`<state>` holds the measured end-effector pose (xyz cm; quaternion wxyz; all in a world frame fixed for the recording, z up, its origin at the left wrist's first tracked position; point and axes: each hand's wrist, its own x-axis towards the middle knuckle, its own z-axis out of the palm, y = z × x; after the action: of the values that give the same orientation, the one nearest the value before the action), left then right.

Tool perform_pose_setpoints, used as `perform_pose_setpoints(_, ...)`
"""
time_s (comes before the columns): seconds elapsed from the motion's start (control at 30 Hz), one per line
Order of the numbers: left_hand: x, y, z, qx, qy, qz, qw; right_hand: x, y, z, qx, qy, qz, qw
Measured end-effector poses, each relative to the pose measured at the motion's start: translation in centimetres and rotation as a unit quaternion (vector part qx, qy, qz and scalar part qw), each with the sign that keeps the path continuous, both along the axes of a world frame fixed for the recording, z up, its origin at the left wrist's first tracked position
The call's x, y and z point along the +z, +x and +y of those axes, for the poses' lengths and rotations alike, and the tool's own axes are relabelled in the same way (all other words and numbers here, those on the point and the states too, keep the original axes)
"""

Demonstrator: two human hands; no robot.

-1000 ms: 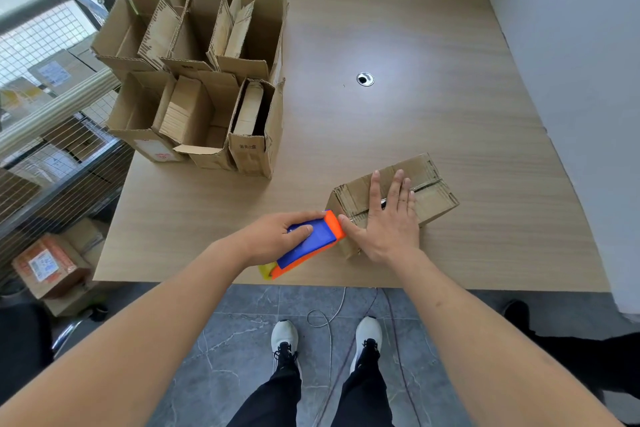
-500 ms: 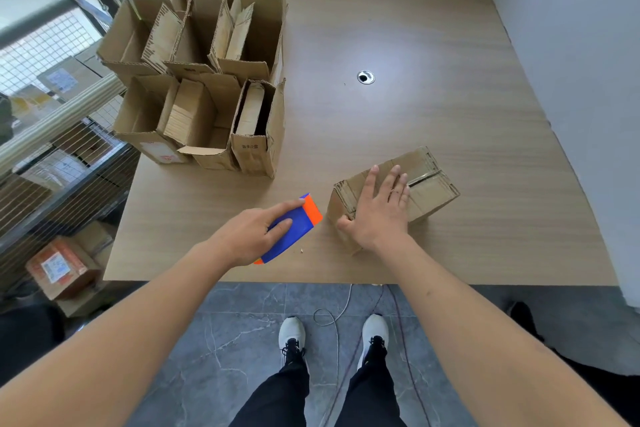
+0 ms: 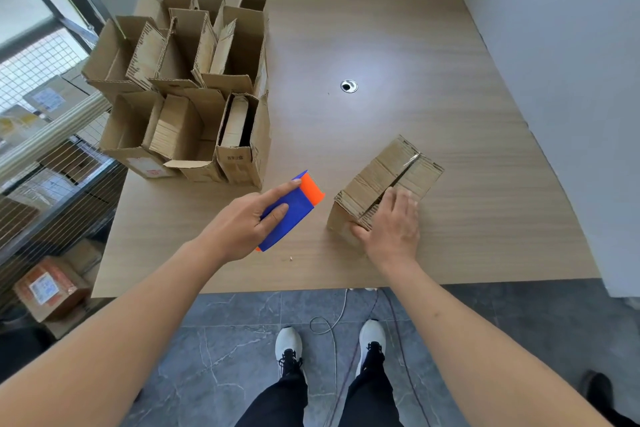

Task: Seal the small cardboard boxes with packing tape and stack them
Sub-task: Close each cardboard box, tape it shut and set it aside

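- Box [image 3: 384,184] lies on its side on the table [image 3: 398,45], near the front edge, flaps shut w/ a seam down the middle; I see a shiny strip along the seam at its far end.
- My right hand [image 3: 391,225] grips the box's near end, fingers curled over the top, thumb against the near face.
- My left hand [image 3: 239,222] is just left of the box, apart from it, wrapped round the blue-orange dispenser [image 3: 291,210], index finger stretched along its top; orange end points at the box.
- Open boxes [image 3: 194,87] bunched well left and back of the box, flaps up, approx. two rows.
- Round grommet [image 3: 348,86] in the table behind the box.
- Shoes [image 3: 332,347] and a cable [image 3: 332,319] on the floor below the table edge.
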<state>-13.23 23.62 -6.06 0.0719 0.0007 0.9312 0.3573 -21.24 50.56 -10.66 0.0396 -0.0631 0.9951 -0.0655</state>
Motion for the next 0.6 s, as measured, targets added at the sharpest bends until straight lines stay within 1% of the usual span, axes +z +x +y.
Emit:
perform_pose_setpoints(0.2,0.8,-1.2,1.2,-0.006,-0.01,0.04,0.999,-1.1,-0.8,1.6,0.066,0.004,-0.016,0.998)
perform_pose_setpoints(0.27,1.0,-1.5,1.5,-0.007,-0.015,0.051,0.999,-1.1,-1.1,1.9,0.103,-0.001,-0.031,0.994)
perform_pose_setpoints(0.37,1.3,-2.0,1.5,-0.013,-0.021,0.064,0.998,-0.6,-1.8,2.4,0.168,-0.029,-0.061,0.984)
perform_pose_setpoints(0.43,1.5,-2.2,1.4,-0.02,-0.025,0.072,0.997,-0.2,-2.2,2.6,0.196,-0.061,-0.081,0.975)
perform_pose_setpoints(0.5,1.8,-2.2,1.3,-0.026,-0.032,0.078,0.996,-0.1,-2.5,2.6,0.217,-0.089,-0.082,0.969)
perform_pose_setpoints(0.6,2.1,-2.3,1.0,-0.035,-0.034,0.082,0.995,-0.1,-3.0,2.4,0.241,-0.085,-0.081,0.963)
